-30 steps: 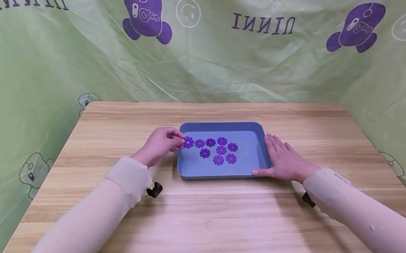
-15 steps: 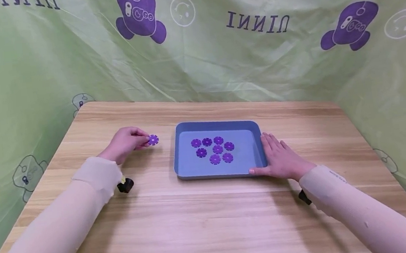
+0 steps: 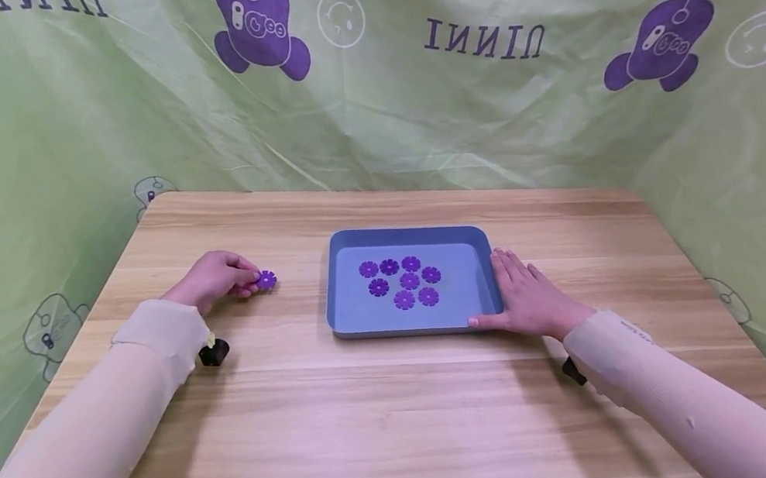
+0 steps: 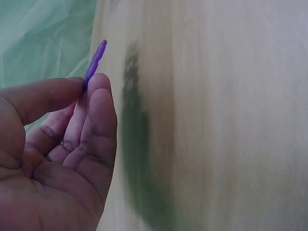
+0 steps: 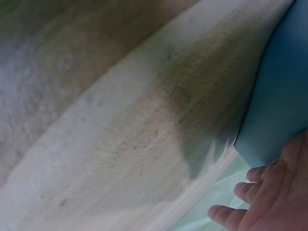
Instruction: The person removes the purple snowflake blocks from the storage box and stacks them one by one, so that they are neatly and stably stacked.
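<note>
Purple notched disc [image 3: 267,281] moved farther left, I saw, left hand [image 3: 215,278] pinching it, straight-fingered right hand [image 3: 534,301] touching blue tray [image 3: 363,316] with eight more discs [image 3: 409,281].

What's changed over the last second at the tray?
The left hand has carried a purple disc leftward, from the tray's left end to beside the tray, and pinches it there; nothing has been let go. The right hand stays on the tray's right end, and the other eight discs keep their arrangement inside.
</note>
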Demonstrator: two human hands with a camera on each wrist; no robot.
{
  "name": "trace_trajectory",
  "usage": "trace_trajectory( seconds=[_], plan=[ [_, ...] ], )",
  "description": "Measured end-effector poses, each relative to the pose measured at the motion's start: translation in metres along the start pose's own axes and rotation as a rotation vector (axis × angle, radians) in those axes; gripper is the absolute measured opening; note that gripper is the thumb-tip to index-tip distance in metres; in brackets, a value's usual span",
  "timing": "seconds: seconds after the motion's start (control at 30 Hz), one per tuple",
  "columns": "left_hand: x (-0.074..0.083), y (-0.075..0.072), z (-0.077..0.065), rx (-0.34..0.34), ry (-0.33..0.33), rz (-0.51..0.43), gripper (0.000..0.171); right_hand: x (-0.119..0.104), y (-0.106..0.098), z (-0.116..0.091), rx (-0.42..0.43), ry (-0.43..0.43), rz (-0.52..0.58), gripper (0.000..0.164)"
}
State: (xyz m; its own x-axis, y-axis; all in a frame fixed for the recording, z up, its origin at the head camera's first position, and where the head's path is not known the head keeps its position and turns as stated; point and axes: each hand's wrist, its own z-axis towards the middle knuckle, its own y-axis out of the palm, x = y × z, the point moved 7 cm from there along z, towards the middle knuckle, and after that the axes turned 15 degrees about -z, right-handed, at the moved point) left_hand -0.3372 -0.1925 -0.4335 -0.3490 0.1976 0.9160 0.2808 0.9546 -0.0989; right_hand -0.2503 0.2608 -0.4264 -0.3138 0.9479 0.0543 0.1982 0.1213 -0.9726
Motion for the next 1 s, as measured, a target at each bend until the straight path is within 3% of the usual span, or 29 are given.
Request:
trace_trajectory(
  seconds=[0.43, 1.0],
  plan=[
    [-0.0026, 0.0003, -0.0037, 0.003, 0.020, 0.135, 0.019, 0.0002, 0.0023, 0.0009, 0.002, 0.009, -0.004, 0.129],
    [0.0006, 0.0029, 0.0017, -0.004, 0.020, 0.282, 0.019, 0.0003, 0.0014, 0.0012, 0.010, 0.002, -0.004, 0.127]
  ],
)
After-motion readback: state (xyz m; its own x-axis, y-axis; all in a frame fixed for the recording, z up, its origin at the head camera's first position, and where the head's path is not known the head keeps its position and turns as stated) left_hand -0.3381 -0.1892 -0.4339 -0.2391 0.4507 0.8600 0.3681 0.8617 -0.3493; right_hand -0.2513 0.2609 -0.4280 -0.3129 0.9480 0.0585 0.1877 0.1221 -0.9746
